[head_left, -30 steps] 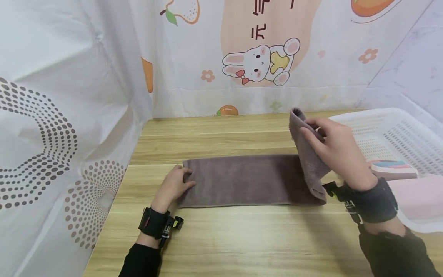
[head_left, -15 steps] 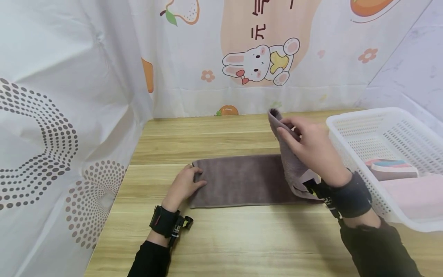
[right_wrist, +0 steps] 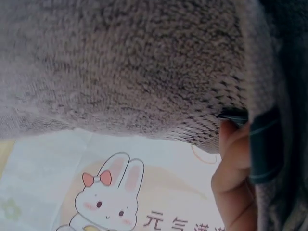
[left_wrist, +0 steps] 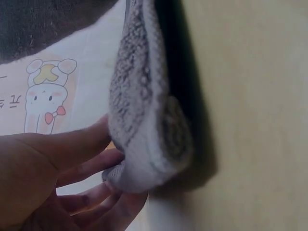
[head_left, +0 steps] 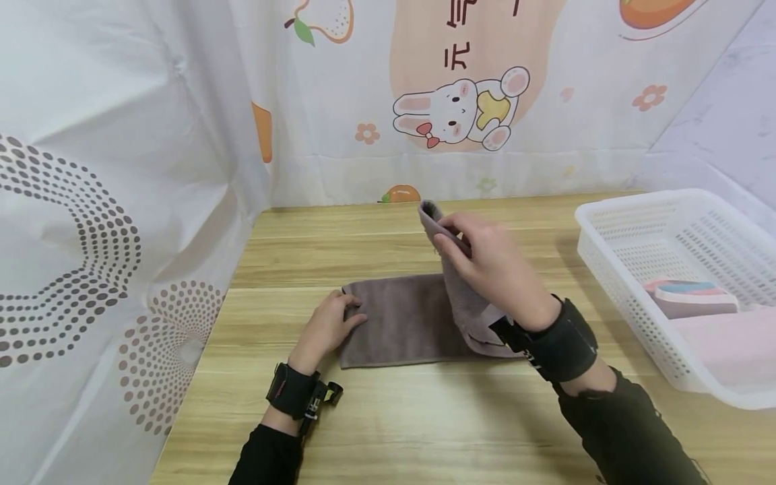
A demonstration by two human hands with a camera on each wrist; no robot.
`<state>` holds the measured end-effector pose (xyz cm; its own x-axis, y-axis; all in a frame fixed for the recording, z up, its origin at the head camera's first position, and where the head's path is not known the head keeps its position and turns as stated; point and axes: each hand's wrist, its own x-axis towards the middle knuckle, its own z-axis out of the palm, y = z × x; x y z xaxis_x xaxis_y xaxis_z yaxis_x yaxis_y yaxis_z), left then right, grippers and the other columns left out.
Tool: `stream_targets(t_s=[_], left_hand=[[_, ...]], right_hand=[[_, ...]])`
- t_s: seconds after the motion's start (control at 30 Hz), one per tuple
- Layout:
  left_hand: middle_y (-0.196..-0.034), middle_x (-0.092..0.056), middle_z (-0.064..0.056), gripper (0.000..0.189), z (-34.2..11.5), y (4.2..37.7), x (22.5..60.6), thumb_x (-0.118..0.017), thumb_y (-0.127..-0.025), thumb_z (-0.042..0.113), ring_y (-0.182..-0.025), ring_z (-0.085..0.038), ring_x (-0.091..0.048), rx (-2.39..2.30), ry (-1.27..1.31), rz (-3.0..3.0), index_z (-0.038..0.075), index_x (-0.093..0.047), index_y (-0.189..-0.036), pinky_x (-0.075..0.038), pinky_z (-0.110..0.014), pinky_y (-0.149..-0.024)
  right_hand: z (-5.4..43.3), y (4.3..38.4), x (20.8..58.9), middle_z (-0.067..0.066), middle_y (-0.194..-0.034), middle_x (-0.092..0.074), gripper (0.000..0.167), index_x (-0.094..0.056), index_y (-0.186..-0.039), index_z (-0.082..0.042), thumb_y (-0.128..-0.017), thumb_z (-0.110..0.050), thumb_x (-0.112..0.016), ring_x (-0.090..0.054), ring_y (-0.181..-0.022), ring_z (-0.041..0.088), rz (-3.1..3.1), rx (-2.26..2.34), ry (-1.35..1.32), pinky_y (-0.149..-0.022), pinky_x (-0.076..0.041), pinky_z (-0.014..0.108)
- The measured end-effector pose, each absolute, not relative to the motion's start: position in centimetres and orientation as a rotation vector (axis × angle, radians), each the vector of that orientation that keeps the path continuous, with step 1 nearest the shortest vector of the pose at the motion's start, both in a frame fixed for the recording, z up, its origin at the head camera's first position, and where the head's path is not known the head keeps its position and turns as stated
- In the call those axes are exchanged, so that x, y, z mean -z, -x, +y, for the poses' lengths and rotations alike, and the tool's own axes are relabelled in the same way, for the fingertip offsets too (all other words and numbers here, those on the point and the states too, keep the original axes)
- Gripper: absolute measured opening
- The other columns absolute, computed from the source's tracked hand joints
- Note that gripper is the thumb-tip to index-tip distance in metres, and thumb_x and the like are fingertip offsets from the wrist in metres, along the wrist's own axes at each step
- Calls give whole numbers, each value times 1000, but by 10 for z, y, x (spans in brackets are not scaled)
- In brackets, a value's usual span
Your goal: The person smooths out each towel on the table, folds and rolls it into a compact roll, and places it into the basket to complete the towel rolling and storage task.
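Note:
A grey-brown towel point(head_left: 400, 323) lies as a long folded strip on the wooden table. Its right part is lifted and bent back over the strip toward the left. My right hand point(head_left: 494, 266) pinches the raised edge between thumb and fingers, above the strip. In the right wrist view the towel's looped face point(right_wrist: 144, 67) fills the upper part, with a dark green tag point(right_wrist: 266, 147) near my fingers. My left hand point(head_left: 327, 323) holds the strip's left end, thumb and fingers about its folded edge point(left_wrist: 144, 159).
A white perforated basket point(head_left: 642, 323) stands on the right of the wooden table point(head_left: 376, 424). Inside are a pink cloth point(head_left: 727, 340) and a folded multicoloured item point(head_left: 691, 296). A printed white curtain point(head_left: 339, 168) hangs behind the table.
My right hand has carried the towel's raised end leftward, away from the basket, covering more of the strip. My left hand and the strip's left end have shifted slightly right.

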<state>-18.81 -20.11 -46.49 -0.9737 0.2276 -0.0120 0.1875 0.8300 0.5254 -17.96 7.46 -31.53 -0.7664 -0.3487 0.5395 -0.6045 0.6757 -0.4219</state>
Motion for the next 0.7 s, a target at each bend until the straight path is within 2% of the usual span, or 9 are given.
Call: stream_targets(t_s=[0.2, 0.3, 0.43, 0.6, 0.7], left_hand=[[-99, -60, -9, 21, -203, 186, 468, -69, -94, 16, -79, -19, -54, -901, -392, 2952, 5, -72, -112, -47, -35, -71], [-94, -58, -7, 24, -204, 187, 468, -72, -92, 18, -77, -17, -51, -945, -375, 2929, 5, -72, -112, -44, -33, -68], [-91, -55, -6, 31, -206, 189, 471, -77, -87, 21, -76, -17, -50, -980, -332, 2893, 7, -70, -113, -42, -30, -65], [-96, -57, -7, 39, -208, 191, 474, -81, -83, 22, -77, -18, -49, -979, -311, 2875, 6, -69, -117, -41, -31, -66], [-104, -61, -10, 41, -208, 191, 474, -81, -83, 21, -83, -20, -54, -993, -310, 2871, 5, -67, -118, -44, -35, -72]], right_hand=[[56, 181, 329, 5, -81, -57, 13, -66, -102, -3, -100, -14, -59, -41, -58, 13, -2521, -863, -802, -53, -36, 28], [46, 181, 338, 6, -83, -57, 15, -66, -105, -2, -101, -14, -58, -43, -59, 13, -2544, -881, -835, -54, -36, 28], [27, 181, 354, 9, -90, -61, 18, -64, -111, 0, -102, -13, -55, -51, -67, 14, -2579, -875, -865, -60, -42, 29], [-3, 180, 377, 11, -100, -64, 18, -63, -113, -2, -103, -13, -53, -62, -80, 17, -2643, -831, -877, -64, -50, 29], [-18, 179, 389, 11, -103, -65, 18, -63, -114, -3, -102, -13, -55, -64, -84, 17, -2665, -815, -886, -67, -52, 29]])
